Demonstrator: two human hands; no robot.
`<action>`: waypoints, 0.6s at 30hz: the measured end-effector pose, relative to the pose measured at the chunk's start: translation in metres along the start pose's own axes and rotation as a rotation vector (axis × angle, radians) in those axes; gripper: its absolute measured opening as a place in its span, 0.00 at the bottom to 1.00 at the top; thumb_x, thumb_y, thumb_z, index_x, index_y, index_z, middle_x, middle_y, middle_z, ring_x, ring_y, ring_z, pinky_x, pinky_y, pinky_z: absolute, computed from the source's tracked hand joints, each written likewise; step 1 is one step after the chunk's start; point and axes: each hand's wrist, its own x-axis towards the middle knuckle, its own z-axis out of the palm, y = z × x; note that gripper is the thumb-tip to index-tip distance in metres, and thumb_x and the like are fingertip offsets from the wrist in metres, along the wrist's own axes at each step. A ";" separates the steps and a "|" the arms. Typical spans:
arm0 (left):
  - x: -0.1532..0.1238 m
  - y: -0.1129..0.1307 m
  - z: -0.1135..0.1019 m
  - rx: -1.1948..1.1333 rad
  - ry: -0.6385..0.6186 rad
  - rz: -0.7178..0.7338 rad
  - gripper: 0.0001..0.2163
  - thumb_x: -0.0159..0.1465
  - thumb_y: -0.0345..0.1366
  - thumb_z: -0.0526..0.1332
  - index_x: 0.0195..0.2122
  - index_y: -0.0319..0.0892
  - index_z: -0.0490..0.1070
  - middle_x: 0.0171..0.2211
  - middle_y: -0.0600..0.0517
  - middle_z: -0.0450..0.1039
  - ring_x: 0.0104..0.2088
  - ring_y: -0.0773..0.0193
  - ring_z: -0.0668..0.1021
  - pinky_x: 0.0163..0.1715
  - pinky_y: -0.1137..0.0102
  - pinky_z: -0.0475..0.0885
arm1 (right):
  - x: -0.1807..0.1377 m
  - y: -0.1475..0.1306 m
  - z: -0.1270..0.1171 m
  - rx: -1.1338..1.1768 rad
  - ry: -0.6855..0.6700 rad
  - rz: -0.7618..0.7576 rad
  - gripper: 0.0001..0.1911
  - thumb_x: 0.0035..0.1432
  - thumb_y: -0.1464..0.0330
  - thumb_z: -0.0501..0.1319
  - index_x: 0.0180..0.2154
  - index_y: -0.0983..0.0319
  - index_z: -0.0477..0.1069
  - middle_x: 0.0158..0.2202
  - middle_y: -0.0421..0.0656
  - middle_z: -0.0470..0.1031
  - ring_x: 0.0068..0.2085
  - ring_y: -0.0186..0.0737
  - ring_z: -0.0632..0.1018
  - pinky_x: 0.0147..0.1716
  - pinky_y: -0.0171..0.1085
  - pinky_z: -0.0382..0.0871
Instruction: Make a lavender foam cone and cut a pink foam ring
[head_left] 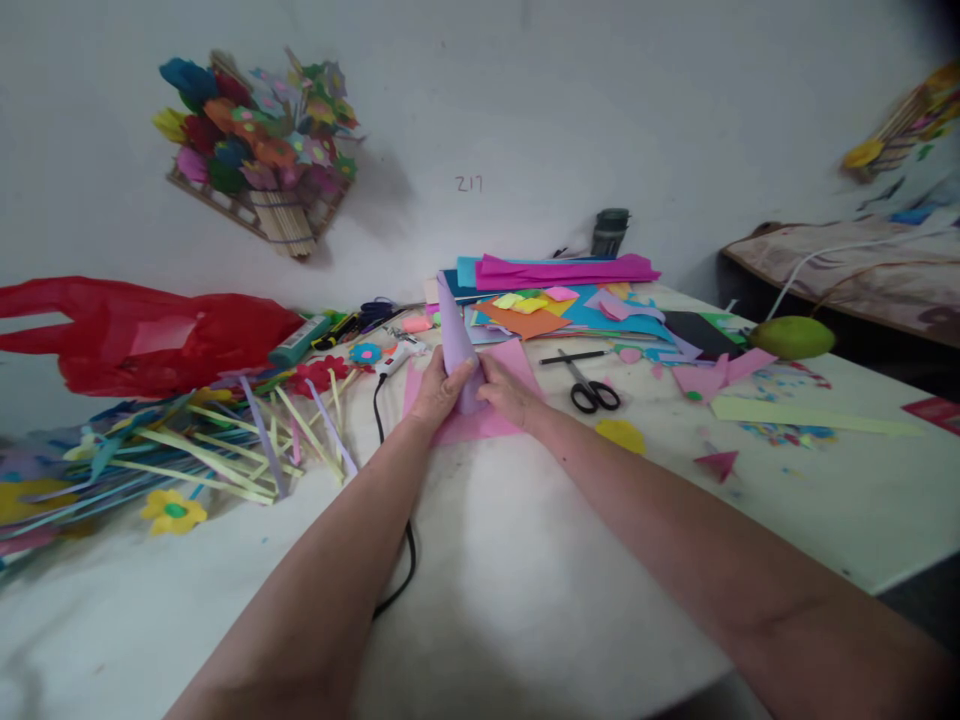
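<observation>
Both hands close round a purple paper cone (454, 325), whose narrow tip points up and away from me. My left hand (439, 390) grips its left side with the thumb laid across the front. On the right side, my right hand (504, 391) pinches the paper near the wide lower end. Under the hands lies a pink paper sheet (525, 365) on the white table (480, 540). Just left of the cone is a white glue gun (397, 358) with a black cord. Black-handled scissors (592, 393) and a black pen (574, 356) rest to the right.
Paper strips (225, 450), a yellow paper flower (174, 510) and a red plastic bag (172, 335) cover the left side. Coloured sheets (562, 270) are stacked at the back. A green oval object (793, 338) sits far right. On the wall hangs a paper bouquet (262, 140).
</observation>
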 end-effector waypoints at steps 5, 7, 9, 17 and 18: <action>-0.001 -0.003 0.000 -0.003 -0.008 -0.009 0.26 0.54 0.52 0.63 0.46 0.39 0.64 0.39 0.48 0.71 0.39 0.59 0.73 0.39 0.66 0.69 | -0.001 0.000 0.001 -0.012 -0.005 -0.040 0.37 0.37 0.75 0.53 0.54 0.61 0.62 0.47 0.45 0.71 0.48 0.49 0.70 0.49 0.48 0.67; -0.001 -0.004 0.000 0.000 -0.013 -0.014 0.26 0.54 0.53 0.62 0.47 0.40 0.64 0.39 0.48 0.71 0.39 0.58 0.73 0.39 0.66 0.69 | -0.001 0.000 0.001 -0.024 -0.005 -0.052 0.36 0.37 0.74 0.53 0.53 0.61 0.63 0.46 0.45 0.71 0.48 0.49 0.69 0.48 0.47 0.67; 0.000 -0.005 0.000 0.006 -0.014 -0.015 0.26 0.53 0.53 0.62 0.47 0.40 0.64 0.40 0.48 0.71 0.39 0.58 0.73 0.38 0.66 0.68 | -0.001 0.001 0.001 -0.031 -0.005 -0.063 0.35 0.37 0.74 0.53 0.53 0.61 0.63 0.45 0.45 0.71 0.47 0.48 0.69 0.47 0.46 0.67; -0.002 -0.003 0.000 0.035 -0.025 -0.032 0.27 0.54 0.54 0.62 0.47 0.41 0.62 0.40 0.47 0.70 0.40 0.58 0.72 0.38 0.65 0.68 | -0.001 0.003 0.001 -0.042 0.005 -0.058 0.37 0.36 0.73 0.52 0.54 0.62 0.63 0.40 0.44 0.71 0.44 0.48 0.70 0.45 0.48 0.68; -0.002 -0.003 0.000 0.035 -0.026 -0.031 0.27 0.54 0.54 0.62 0.47 0.41 0.62 0.40 0.47 0.70 0.40 0.58 0.72 0.39 0.65 0.68 | -0.001 0.003 0.001 -0.042 0.006 -0.057 0.37 0.36 0.73 0.52 0.54 0.62 0.63 0.41 0.44 0.71 0.44 0.48 0.70 0.45 0.48 0.68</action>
